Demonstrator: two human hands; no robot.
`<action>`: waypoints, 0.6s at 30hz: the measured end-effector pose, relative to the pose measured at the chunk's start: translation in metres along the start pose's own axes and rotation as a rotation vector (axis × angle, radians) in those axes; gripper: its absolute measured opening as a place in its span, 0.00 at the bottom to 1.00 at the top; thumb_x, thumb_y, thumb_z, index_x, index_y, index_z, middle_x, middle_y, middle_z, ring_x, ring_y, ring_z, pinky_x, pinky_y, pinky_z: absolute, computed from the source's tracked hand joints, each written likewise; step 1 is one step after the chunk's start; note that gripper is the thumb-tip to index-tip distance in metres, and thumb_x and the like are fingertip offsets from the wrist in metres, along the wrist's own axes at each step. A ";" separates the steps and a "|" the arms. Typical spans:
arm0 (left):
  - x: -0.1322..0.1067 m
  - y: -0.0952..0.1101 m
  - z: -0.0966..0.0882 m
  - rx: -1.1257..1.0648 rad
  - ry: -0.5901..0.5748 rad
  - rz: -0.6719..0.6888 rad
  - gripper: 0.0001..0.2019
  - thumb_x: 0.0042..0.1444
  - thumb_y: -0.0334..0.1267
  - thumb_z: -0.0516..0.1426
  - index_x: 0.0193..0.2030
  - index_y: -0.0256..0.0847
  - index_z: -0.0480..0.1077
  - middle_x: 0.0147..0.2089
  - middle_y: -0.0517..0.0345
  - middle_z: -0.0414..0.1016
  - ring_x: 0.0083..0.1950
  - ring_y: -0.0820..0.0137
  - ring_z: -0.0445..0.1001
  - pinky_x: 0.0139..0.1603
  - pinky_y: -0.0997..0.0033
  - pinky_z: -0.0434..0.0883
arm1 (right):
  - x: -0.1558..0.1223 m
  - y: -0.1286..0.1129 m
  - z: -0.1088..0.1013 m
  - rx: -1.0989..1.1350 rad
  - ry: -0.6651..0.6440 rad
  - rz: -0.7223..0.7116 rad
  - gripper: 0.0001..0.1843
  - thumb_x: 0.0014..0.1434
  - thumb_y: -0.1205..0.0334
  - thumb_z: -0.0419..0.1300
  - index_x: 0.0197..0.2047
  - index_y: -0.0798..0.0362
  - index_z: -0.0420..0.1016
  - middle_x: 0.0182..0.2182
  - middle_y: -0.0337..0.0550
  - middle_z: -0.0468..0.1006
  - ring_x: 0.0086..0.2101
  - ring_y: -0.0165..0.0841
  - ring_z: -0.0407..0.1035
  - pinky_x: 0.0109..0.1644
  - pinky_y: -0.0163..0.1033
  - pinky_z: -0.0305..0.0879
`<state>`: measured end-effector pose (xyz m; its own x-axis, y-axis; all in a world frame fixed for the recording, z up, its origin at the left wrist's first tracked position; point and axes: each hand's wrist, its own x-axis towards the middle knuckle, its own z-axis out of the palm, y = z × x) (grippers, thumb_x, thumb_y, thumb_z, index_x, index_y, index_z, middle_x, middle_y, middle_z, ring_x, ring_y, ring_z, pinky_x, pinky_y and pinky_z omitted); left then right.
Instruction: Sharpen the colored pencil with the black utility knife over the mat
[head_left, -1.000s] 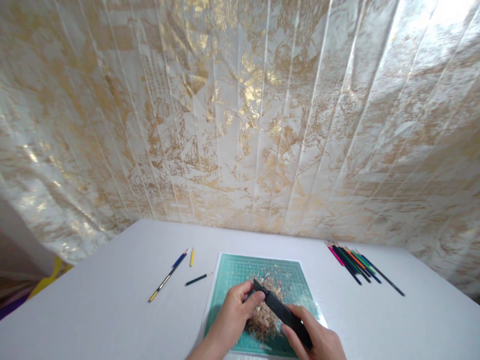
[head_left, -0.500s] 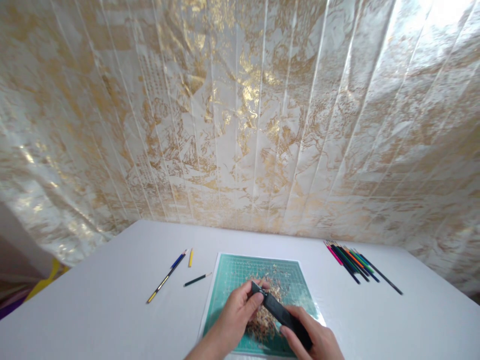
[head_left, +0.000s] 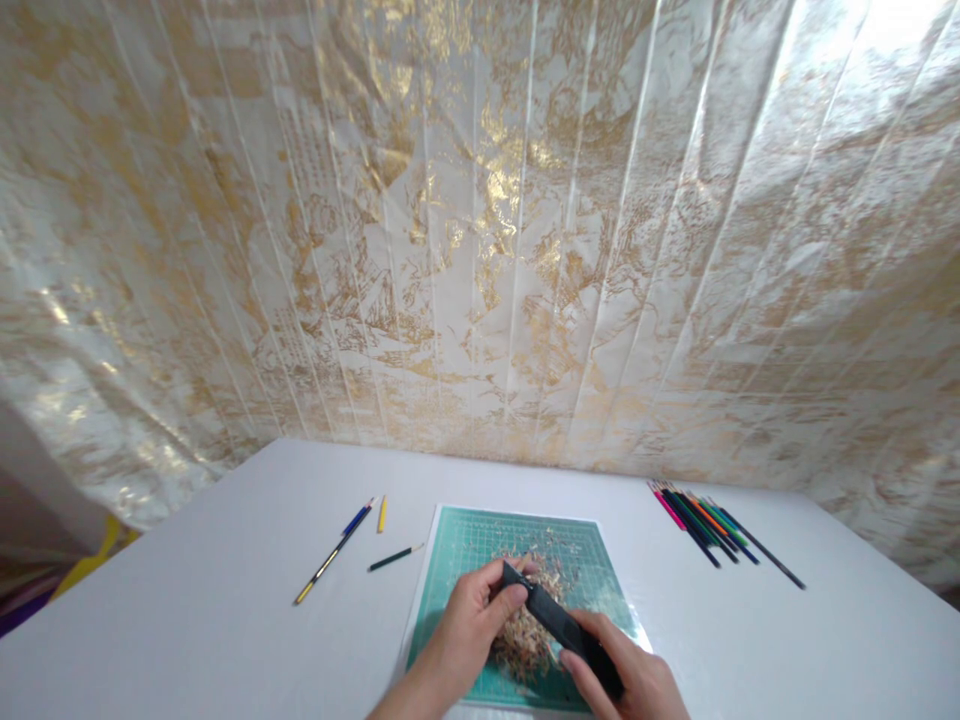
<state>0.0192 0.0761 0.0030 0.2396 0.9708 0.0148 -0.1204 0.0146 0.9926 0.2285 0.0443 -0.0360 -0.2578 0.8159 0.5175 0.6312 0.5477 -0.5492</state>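
Observation:
My right hand [head_left: 626, 665] is wrapped around the black handle of a utility knife [head_left: 559, 620], which slants up and left. Its blade end reaches my left hand [head_left: 476, 610], whose thumb presses near the blade. Between the left fingers is a pencil [head_left: 527, 564]; only a bit of pale wood shows and the rest is hidden. Below both hands, a heap of pencil shavings [head_left: 525, 650] covers the middle of a green cutting mat [head_left: 465, 540].
Left of the mat lie a dark green pencil [head_left: 391, 559], a short yellow pencil [head_left: 382, 515], a short blue pencil [head_left: 354, 520] and a long dark pencil with a yellow end [head_left: 330, 558]. Several coloured pencils [head_left: 697, 525] lie in a row at the right of the white table [head_left: 187, 600].
Almost nothing differs. The hands, knife and pencil keep nearly the same pose, with at most a tiny shift at the blade.

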 end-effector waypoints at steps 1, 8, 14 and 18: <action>0.000 0.001 0.001 -0.004 0.005 -0.001 0.23 0.51 0.55 0.62 0.46 0.39 0.78 0.39 0.55 0.76 0.35 0.69 0.65 0.35 0.73 0.61 | -0.001 0.000 0.001 -0.013 0.011 -0.002 0.12 0.67 0.48 0.50 0.48 0.40 0.67 0.34 0.35 0.84 0.28 0.30 0.79 0.31 0.30 0.73; 0.004 -0.004 0.001 -0.016 0.024 -0.002 0.20 0.49 0.54 0.63 0.33 0.35 0.77 0.29 0.60 0.71 0.34 0.68 0.66 0.37 0.72 0.62 | 0.002 0.003 -0.004 -0.088 -0.004 -0.052 0.10 0.65 0.55 0.55 0.50 0.39 0.65 0.34 0.33 0.85 0.28 0.30 0.81 0.29 0.29 0.73; 0.005 -0.012 -0.001 0.001 0.050 -0.043 0.22 0.49 0.56 0.62 0.30 0.34 0.74 0.24 0.66 0.59 0.27 0.75 0.55 0.27 0.75 0.53 | 0.002 0.003 -0.003 -0.103 0.020 -0.038 0.10 0.65 0.54 0.55 0.50 0.39 0.65 0.34 0.33 0.84 0.26 0.30 0.80 0.28 0.29 0.73; 0.002 -0.009 0.001 -0.047 -0.033 -0.068 0.27 0.50 0.59 0.60 0.45 0.37 0.71 0.23 0.70 0.57 0.22 0.77 0.50 0.21 0.76 0.47 | 0.000 0.003 0.002 -0.043 0.017 -0.014 0.10 0.66 0.48 0.52 0.48 0.39 0.66 0.32 0.33 0.83 0.26 0.29 0.79 0.29 0.29 0.72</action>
<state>0.0214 0.0775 -0.0058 0.2803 0.9587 -0.0480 -0.1474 0.0924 0.9848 0.2290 0.0459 -0.0385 -0.2547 0.8050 0.5359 0.6583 0.5503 -0.5137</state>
